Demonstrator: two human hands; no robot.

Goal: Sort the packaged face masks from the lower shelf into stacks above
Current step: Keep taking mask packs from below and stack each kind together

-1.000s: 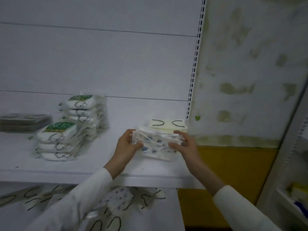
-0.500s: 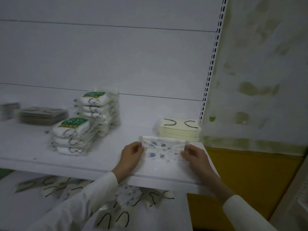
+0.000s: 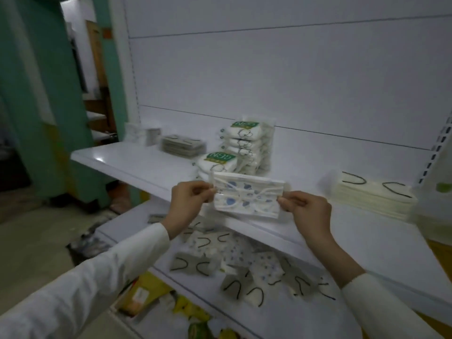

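Now the patterned mask packet (image 3: 247, 199) is up off the upper shelf (image 3: 137, 165), where half a second ago it lay low on the board just in front of the cream stack (image 3: 374, 196). It hangs in the air over the shelf's front edge, level and stretched between both hands. The left hand (image 3: 188, 204) pinches its left end with curled fingers, and the right hand (image 3: 305, 211) pinches the right end the same way. The head has also swung left, so the two green-labelled stacks (image 3: 220, 162) and the flat grey stack (image 3: 182, 148) now show behind the packet. That reads as the packet not yet being placed: no patterned stack is visible above, so a spot is probably being chosen for it. Open board lies between the green-labelled stacks and the cream stack, and more along the front lip to the left. The slotted upright (image 3: 437, 152) closes off the right end, and the back panel sits close behind the stacks. Below, the loose masks (image 3: 232, 260) cover much of the lower shelf (image 3: 127, 221), so plenty of sorting remains.
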